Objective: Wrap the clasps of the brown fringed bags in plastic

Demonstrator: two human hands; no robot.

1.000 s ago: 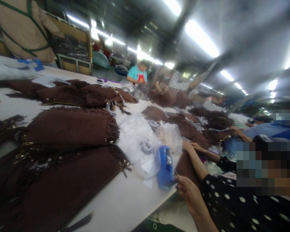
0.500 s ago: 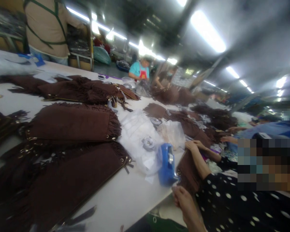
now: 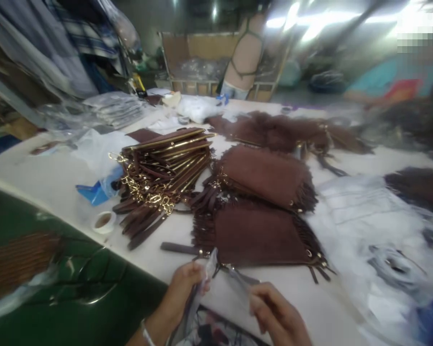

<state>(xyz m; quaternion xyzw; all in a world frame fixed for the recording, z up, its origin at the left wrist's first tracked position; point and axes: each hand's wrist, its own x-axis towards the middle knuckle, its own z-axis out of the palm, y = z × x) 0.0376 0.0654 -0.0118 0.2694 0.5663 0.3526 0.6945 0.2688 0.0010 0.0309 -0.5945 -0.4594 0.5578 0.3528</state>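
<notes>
At the bottom of the head view my left hand and my right hand both pinch the top edge of a clear plastic bag held between them over the table's near edge. Something dark shows inside the bag. Just beyond it lies a brown suede fringed bag flat on the white table, with a second brown fringed bag behind it. A stack of brown straps with gold chains and bars lies to their left.
A roll of tape and a blue object sit near the left edge. Clear plastic bags cover the right side. More fringed bags lie farther back. A person in a tan top stands behind the table.
The view has swung left and down from the co-workers on the right to my own stretch of table. My hands and the clear plastic bag have come into view.
</notes>
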